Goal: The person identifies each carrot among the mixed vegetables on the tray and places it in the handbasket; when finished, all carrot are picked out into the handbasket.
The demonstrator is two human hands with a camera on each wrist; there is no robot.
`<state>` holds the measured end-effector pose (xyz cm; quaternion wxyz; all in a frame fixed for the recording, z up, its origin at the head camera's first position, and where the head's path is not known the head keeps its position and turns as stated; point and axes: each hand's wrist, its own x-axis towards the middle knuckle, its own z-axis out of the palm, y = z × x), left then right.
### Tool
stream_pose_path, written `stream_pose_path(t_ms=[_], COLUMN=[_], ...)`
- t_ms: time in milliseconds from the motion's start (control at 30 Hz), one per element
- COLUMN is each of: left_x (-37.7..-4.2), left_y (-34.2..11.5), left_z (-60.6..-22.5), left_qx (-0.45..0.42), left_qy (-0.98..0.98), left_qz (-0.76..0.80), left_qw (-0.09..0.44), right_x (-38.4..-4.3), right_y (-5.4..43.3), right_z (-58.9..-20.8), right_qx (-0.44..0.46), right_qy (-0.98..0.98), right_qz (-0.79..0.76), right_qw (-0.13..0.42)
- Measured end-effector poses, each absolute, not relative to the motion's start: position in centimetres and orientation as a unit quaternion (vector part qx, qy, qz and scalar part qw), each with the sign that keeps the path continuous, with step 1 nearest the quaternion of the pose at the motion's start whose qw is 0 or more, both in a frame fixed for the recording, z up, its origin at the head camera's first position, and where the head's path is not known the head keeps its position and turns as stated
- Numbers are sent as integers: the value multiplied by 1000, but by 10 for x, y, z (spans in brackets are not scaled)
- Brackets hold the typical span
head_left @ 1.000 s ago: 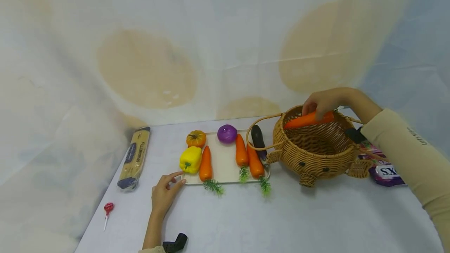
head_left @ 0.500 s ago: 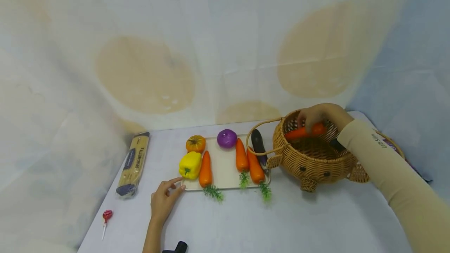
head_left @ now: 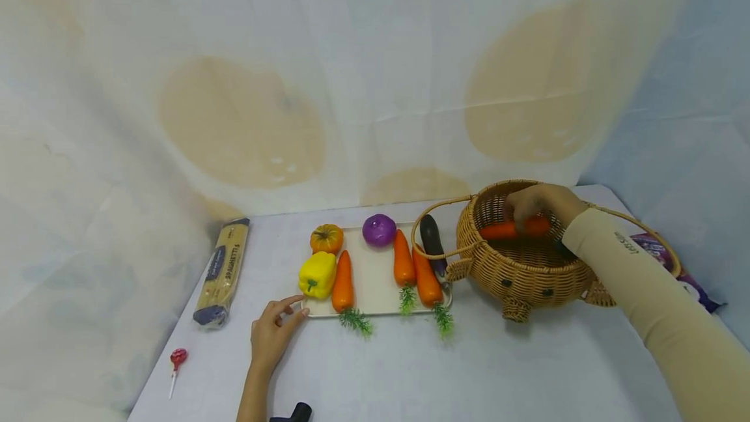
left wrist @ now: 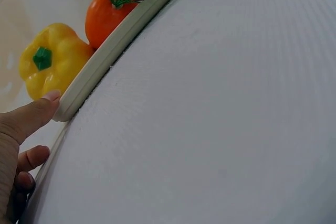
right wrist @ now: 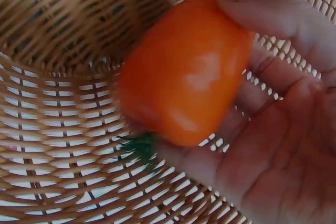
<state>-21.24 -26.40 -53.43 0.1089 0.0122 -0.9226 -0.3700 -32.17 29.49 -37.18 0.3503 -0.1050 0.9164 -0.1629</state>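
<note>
Cream at the near corner, where the left hand pinches the tray, probably to keep it steady; farther out, the right hand is down inside the wicker basket, gripping a carrot crosswise, a hold the wide opening seems to allow.

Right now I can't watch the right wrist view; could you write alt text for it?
The person's right hand holds a smooth orange carrot with feathery green leaves inside a tan woven wicker basket. The thumb lies on the carrot near the frame's top edge, which cuts off its narrower end; the leaves show below the thick end.
</note>
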Motion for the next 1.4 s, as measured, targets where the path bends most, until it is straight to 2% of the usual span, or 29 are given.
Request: stream_pose_path(t_ms=[233, 367, 467, 667, 800, 1067, 1233, 1400], left_x=[-206, -203, -203, -208, -213, -224, -231, -234], left_y=[-267, -267, -266, -263, -260, -253, -249, -248], left_z=[-534, -533, -533, -535, -539, -539, -536, -537], left_qx=[20, 15, 8, 2, -1, -7, -13, -8], left_qy=[-923, -921, -920, -917, -917, -919, -917, -917], left_qz=[-367, -370, -372, -378, -378, -374, -376, -377], left_qw=[113, 118, 121, 130, 128, 125, 131, 131], right_x=[-325, -327, -329, -332, -330, -317, -301, -288], right_y=[287, 282, 282, 286, 287, 264, 233, 191], right_z=[-379, -381, -382, -376, -359, -306, -287, -292], right_qx=[-155, -157, -155, -133, -120, -207, -275, -292], right_qy=[919, 910, 911, 917, 917, 912, 916, 921], right_qz=[-79, -63, -61, -123, -172, -199, -186, -212], right_qw=[353, 378, 377, 355, 340, 292, 224, 146])
